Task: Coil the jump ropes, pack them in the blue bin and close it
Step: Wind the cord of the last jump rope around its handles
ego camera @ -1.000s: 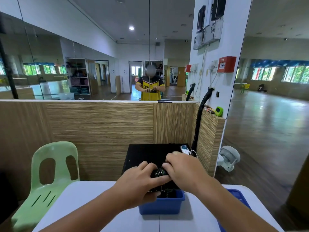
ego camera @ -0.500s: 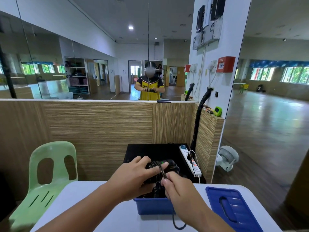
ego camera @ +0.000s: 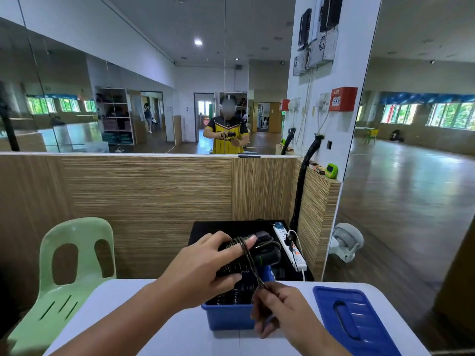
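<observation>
My left hand (ego camera: 203, 268) grips a black jump rope (ego camera: 264, 254) with its handles bunched together and cord wound round them, held above the blue bin (ego camera: 231, 317). One strand of cord runs taut from the bundle over my left index finger down to my right hand (ego camera: 280, 308), which pinches it in front of the bin. The open bin stands on the white table (ego camera: 185, 335) and holds more dark coiled rope. Its blue lid (ego camera: 354, 322) lies flat on the table to the right.
A green plastic chair (ego camera: 64, 276) stands left of the table. Behind the table is a black box (ego camera: 218, 227) with a white power strip (ego camera: 289, 246), against a wood-panel partition (ego camera: 141, 196) below a mirror. A small white fan (ego camera: 347, 244) sits on the floor at right.
My right hand has come down and toward me, pulling the cord taut from the bundle. My left hand has stayed above the bin, still holding the handles.
</observation>
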The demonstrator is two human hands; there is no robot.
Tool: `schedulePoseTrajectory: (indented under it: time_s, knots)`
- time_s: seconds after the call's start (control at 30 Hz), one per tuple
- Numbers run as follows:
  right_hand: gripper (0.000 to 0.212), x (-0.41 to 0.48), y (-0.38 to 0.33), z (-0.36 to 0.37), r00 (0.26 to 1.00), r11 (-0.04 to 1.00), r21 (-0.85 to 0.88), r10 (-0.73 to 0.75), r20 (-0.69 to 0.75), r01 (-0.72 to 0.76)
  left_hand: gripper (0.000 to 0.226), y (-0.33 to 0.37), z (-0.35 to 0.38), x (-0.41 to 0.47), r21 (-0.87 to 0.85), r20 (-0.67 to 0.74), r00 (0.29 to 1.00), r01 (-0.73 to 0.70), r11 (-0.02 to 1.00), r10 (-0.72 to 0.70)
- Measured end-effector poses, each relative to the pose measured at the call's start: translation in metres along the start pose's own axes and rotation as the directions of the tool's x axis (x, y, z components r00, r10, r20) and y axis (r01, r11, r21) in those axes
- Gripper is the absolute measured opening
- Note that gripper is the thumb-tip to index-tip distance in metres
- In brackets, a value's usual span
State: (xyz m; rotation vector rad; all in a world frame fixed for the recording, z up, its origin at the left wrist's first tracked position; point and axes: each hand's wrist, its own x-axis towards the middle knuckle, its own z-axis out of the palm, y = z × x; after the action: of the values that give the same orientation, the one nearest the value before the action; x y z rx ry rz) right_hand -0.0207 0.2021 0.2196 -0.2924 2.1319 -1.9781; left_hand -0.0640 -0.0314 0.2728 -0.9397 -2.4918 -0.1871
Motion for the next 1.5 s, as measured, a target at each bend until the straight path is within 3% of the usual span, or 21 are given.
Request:
schedulePoseTrajectory:
  time_s: [0.17,0.57,0.87,1.1,1.33,1.37,1.5]
  knots:
    - [0.03,0.002,0.003,0.004,0.995,0.993,0.109,0.028,0.093,-0.038,0.072,-0.004,-0.006,0.001,-0.031,-0.054,0.998,0.031,0.999,-0.033]
    - [0.028,-0.012,0.016,0.002,0.986,0.997,0.014,0.073,0.153,-0.076,0.068,-0.024,-0.006,-0.01,0.049,-0.044,0.994,0.099,0.994,-0.097]
    - [0.031,-0.007,0.019,-0.003,0.986,0.994,0.023,0.106,0.13,-0.11,0.064,-0.013,-0.009,-0.007,-0.048,-0.064,0.984,0.163,0.985,-0.166]
    - [0.031,0.009,0.021,-0.01,0.993,0.995,0.039,0.086,0.076,-0.089,0.067,0.018,-0.01,-0.012,-0.184,-0.051,0.994,0.086,0.979,-0.096]
    - [0.018,0.04,-0.024,-0.033,0.993,0.976,-0.203,-0.065,0.097,0.084,0.069,0.036,-0.018,-0.017,-0.127,-0.067,0.998,-0.001,0.992,-0.007]
    - [0.01,0.044,-0.035,-0.036,0.988,0.956,-0.263,-0.099,0.122,0.128,0.069,0.037,-0.02,-0.016,-0.109,-0.076,0.997,-0.018,0.994,0.009]
    - [0.018,0.062,-0.081,-0.042,0.955,0.845,-0.457,-0.188,0.231,0.277,0.07,0.038,-0.023,-0.017,-0.05,-0.099,0.991,-0.096,0.994,0.091]
